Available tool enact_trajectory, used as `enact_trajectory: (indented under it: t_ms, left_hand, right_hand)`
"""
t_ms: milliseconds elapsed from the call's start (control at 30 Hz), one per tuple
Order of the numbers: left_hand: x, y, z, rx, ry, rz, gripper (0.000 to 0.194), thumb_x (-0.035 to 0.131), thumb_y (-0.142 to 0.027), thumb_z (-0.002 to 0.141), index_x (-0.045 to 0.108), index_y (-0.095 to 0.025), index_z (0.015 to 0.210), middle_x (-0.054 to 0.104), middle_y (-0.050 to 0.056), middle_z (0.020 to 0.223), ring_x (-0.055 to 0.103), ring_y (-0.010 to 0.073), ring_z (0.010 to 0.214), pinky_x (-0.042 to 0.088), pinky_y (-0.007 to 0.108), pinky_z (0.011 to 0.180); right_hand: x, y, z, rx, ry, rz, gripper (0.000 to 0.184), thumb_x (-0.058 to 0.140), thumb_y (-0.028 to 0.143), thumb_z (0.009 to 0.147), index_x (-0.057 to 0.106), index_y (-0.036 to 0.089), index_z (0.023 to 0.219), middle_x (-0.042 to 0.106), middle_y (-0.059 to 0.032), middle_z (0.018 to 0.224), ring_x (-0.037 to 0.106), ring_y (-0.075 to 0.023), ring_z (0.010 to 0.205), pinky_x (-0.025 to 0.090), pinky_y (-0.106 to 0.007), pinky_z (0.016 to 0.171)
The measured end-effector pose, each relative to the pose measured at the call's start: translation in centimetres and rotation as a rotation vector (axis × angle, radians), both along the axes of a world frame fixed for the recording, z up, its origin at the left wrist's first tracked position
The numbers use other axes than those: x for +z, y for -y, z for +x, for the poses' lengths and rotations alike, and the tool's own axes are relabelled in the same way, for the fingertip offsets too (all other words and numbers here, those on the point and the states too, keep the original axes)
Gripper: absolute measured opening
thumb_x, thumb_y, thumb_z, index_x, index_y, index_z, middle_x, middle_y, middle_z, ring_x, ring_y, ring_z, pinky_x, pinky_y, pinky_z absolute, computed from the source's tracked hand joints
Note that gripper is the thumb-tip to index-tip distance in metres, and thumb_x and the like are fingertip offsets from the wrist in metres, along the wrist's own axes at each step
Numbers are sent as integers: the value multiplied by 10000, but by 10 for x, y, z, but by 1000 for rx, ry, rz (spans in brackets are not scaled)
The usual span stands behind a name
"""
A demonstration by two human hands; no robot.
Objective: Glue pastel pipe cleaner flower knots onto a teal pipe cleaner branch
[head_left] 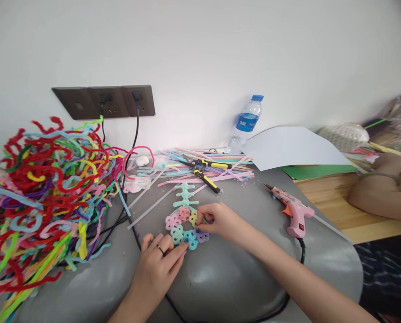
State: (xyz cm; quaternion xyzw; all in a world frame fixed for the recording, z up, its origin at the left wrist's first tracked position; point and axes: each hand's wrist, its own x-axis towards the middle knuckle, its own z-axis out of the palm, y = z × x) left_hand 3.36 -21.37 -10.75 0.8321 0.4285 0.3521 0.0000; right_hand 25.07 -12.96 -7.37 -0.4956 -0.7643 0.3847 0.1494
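Observation:
A ring of pastel pipe-cleaner flowers lies on the grey table, with pink, yellow, purple, blue and mint blooms. My left hand, a dark ring on one finger, grips the ring's near edge with its fingertips at the blue flower. On the right side, my right hand pinches around the yellow flower and just above the purple flower; its fingers partly cover both. Touching the ring's far side is a mint pipe-cleaner piece with several short side bars.
Loose pipe cleaners heap at left. Yellow-black pliers lie on straight pastel stems at the back. A pink glue gun rests at right, its cord looping nearby. A water bottle leans by the wall. Another person's arm is at far right.

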Motion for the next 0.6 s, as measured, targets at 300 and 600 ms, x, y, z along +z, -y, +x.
enact_trajectory:
  t_ms: [300, 600]
  left_hand:
    - [1, 0, 1, -2, 0, 6, 309, 463, -230, 1049, 753, -224, 942, 529, -20, 641, 458, 146, 638, 281, 322, 733]
    - [-1, 0, 0, 3, -2, 0, 254, 514, -198, 1019, 757, -230, 949, 547, -20, 657, 464, 139, 645, 295, 325, 749]
  right_hand:
    - [0, -1, -1, 12, 1, -17, 165, 709, 27, 680, 663, 182, 649, 461, 88, 570, 373, -81, 539, 269, -212, 566]
    - [1, -1, -1, 13, -2, -17, 164, 701, 38, 678, 647, 188, 639, 452, 83, 577, 388, -86, 545, 268, -211, 568]
